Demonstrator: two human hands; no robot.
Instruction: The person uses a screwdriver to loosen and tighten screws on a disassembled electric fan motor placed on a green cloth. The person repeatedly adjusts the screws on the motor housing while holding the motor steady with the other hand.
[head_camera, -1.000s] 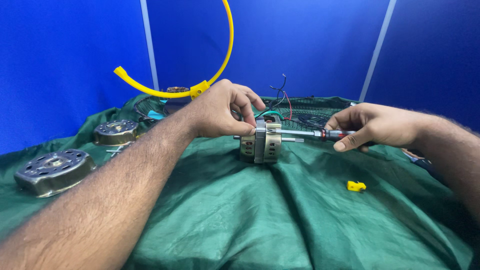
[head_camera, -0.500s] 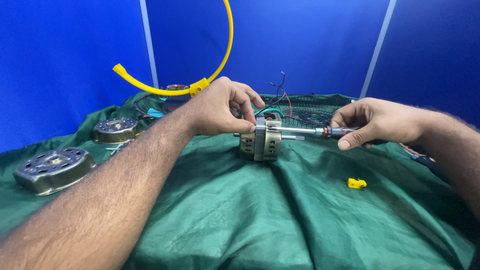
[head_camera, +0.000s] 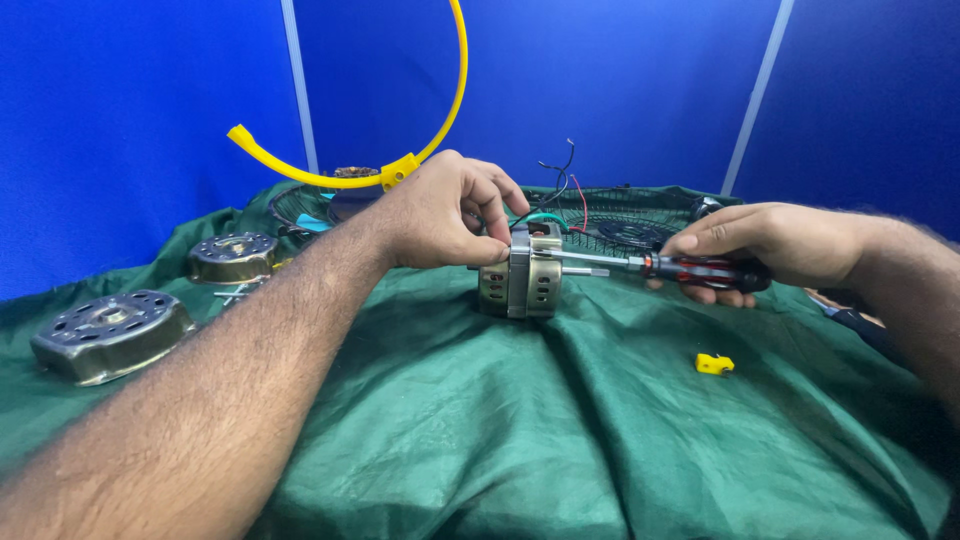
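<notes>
Green cloth on counter (head_camera: 600, 440): motor (head_camera: 522, 280) mid-cloth, my left hand (head_camera: 440, 215) pinching its top edge, right hand (head_camera: 770, 245) closed round screwdriver (head_camera: 660, 266) w/ tip at housing — prob. screw-driving step; needs steady hold.

Left hand (head_camera: 440, 215) gripping motor (head_camera: 522, 282), right hand (head_camera: 765, 245) holding screwdriver (head_camera: 680, 268), green cloth (head_camera: 520, 420)

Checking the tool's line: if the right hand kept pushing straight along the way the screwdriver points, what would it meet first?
The right hand points its screwdriver leftward; the shaft already reaches the motor, so that comes first. The left hand grips the motor just beyond it.
</notes>
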